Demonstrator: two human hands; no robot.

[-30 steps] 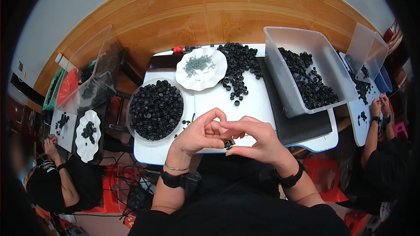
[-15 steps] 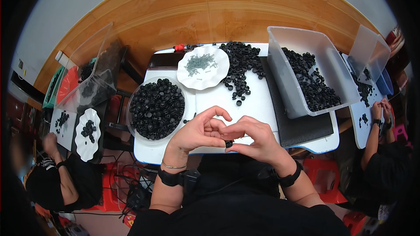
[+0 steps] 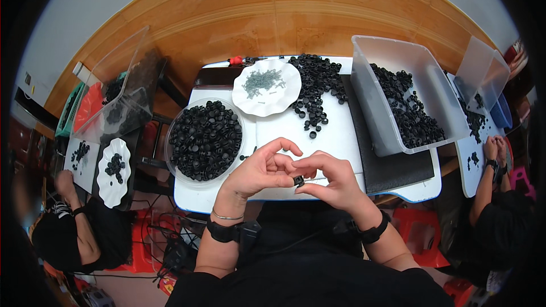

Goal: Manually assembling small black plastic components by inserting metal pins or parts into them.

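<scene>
Head view: the left hand (image 3: 263, 171) pinches a small black part (image 3: 299, 181) near the front edge of the table (image 3: 335, 131); the right hand's (image 3: 333, 182) grip I cannot tell. Loose fingertips could drop it; a bump could scatter the farther black pieces (image 3: 314, 77).

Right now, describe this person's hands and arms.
The left hand and right hand are gloveless. The left wrist carries a thin silver bangle and a black strap with a dark box; another black strap circles the right wrist. Both forearms are bare.
</scene>
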